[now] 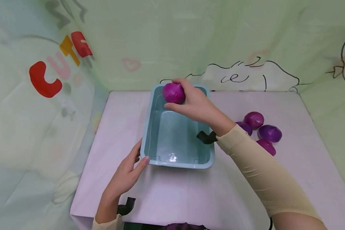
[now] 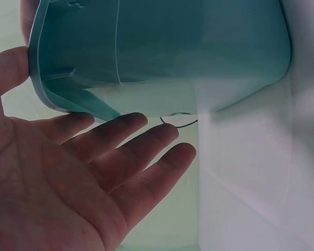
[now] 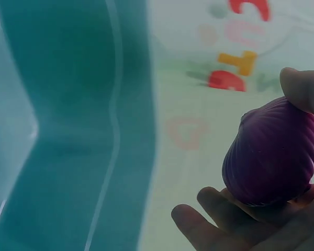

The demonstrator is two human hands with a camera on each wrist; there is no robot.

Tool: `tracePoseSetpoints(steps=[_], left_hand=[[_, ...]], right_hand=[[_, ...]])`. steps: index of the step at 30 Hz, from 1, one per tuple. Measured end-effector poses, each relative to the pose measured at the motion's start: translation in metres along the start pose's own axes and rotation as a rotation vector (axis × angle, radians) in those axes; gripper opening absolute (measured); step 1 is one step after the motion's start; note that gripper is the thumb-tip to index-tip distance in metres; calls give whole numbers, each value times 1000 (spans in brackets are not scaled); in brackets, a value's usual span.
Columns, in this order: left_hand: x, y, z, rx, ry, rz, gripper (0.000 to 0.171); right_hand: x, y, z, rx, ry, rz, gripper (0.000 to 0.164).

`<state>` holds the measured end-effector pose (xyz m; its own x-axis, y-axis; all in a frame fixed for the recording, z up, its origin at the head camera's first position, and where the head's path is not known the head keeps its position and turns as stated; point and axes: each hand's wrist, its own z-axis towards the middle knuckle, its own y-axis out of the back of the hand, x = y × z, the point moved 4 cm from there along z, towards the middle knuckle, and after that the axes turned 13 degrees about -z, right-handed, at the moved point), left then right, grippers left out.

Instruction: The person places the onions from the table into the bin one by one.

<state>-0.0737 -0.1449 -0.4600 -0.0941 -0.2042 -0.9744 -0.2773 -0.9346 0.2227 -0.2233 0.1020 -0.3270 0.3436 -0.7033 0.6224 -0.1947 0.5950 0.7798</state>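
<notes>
My right hand holds a purple-red toy onion between thumb and fingers, over the far end of a blue plastic basin. In the right wrist view the ribbed onion sits between the thumb and the fingers, beside the basin wall. My left hand is at the basin's near left corner, its thumb at the rim. The left wrist view has its fingers fairly straight along the basin's outer side. No other item shows inside the basin.
Several purple onions lie grouped on the white-covered table, right of the basin and partly behind the right forearm. A printed green curtain hangs behind the table and at both sides. Black camera mounts stick out from both wrists.
</notes>
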Motion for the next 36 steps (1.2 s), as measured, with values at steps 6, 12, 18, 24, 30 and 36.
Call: tracePoseSetpoints(steps=[6, 12, 18, 24, 30, 36], left_hand=[[2, 0, 0, -1, 8, -10, 71], [3, 1, -1, -4, 22, -21, 71], [6, 1, -2, -3, 31, -22, 71], [8, 3, -1, -2, 28, -27, 72], [8, 5, 0, 4, 25, -34, 72], [4, 7, 3, 8, 11, -32, 73]], right_hand=[[-13, -31, 24, 122, -33, -116, 83], [-23, -56, 47, 249, -74, -247, 77], [-33, -83, 64, 374, -129, -379, 70], [-39, -104, 73, 456, -212, -413, 53], [-45, -118, 78, 478, -275, -409, 46], [-51, -124, 82, 450, -306, -419, 46]])
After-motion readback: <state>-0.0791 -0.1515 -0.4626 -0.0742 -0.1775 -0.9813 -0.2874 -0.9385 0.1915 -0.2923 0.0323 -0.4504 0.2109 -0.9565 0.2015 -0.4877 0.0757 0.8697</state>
